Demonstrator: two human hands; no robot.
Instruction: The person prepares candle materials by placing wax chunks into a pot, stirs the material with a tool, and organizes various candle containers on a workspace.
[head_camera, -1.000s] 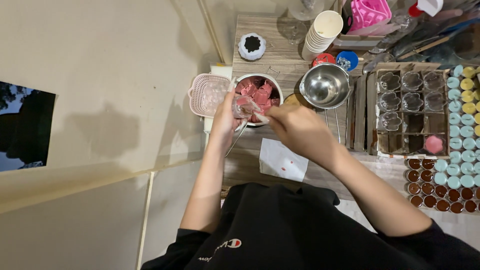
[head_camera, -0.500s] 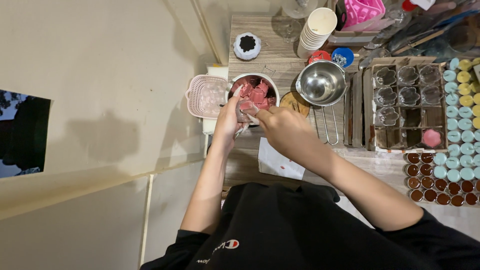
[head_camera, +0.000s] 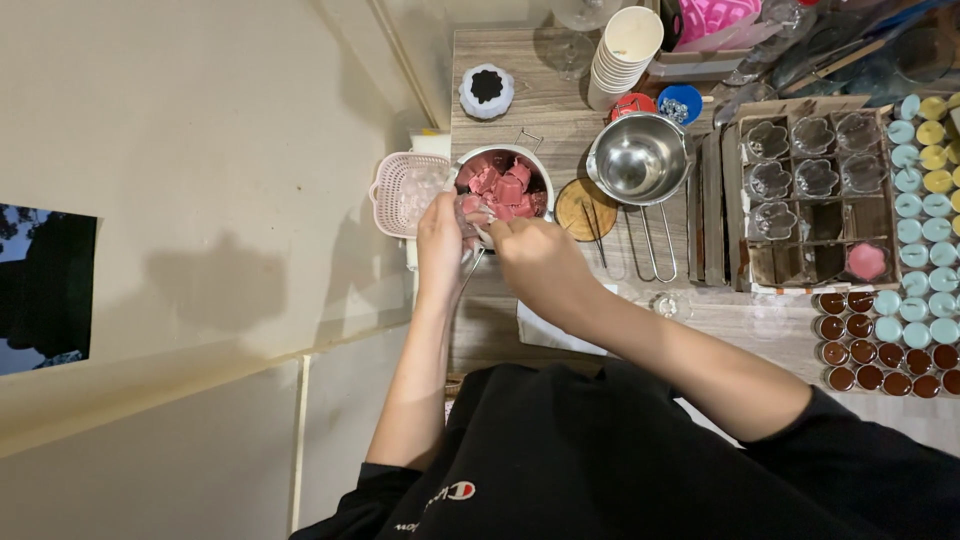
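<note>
Overhead view of a wooden table (head_camera: 520, 80). The left hand (head_camera: 440, 235) and right hand (head_camera: 535, 255) meet at the near rim of a small metal pot (head_camera: 500, 185), both closed around a small clear mould or cup (head_camera: 473, 215) whose form is largely hidden. It likely handles as light, stiff and somewhat slippery, best gripped by its sides. The pot holds blocky pink wax chunks (head_camera: 503, 185); it stands between a pink basket (head_camera: 402, 190) and an empty steel bowl (head_camera: 638, 160).

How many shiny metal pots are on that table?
2. One metal pot holding pink chunks sits right above the left hand and right hand. The other, an empty steel pot, stands to its right. Clutter at the back may hide more.
</note>
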